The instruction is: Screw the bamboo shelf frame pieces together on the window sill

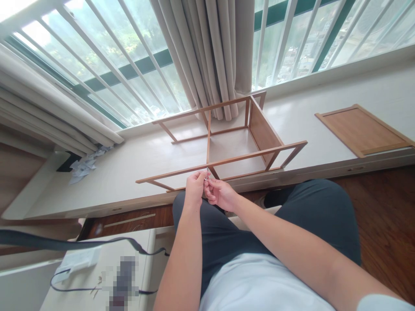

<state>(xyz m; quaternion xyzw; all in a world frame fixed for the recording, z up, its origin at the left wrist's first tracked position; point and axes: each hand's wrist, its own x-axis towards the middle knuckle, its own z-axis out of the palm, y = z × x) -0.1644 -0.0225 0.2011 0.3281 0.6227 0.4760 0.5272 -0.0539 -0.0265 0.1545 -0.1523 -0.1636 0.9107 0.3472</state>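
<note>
Seated at the window ledge, I have both hands brought together at the near rail of a wooden frame [227, 142] that lies on its side on the ledge [129, 172]; my left hand [195, 186] is curled nearly closed, thumb and forefinger pinched round a small thin metal piece [206, 174], seemingly a screw or pin, though it is too small for me to tell which; my right hand [219, 193] is likewise curled, its fingertips meeting the left's at that same piece, just beside the joint where an upright meets the near rail; whether the right hand holds a tool of its own I cannot tell; the frame stands between me and the curtains [210, 52], its one solid side panel [262, 129] on the right; a separate wooden panel [363, 129] lies well apart to the right on the ledge, scraps of paper [86, 166] lie to the far left, and a low table [97, 268] by my left knee carries a dark strap [65, 244] and a few small fittings; to my judgement the fitting is being seated at the joint, and doing it well calls for keeping the piece square to the rail, steadying the light frame so it does not slide on the smooth ledge, and holding the pinch firm, since so small a piece would easily drop to the floor [389, 216].
</note>
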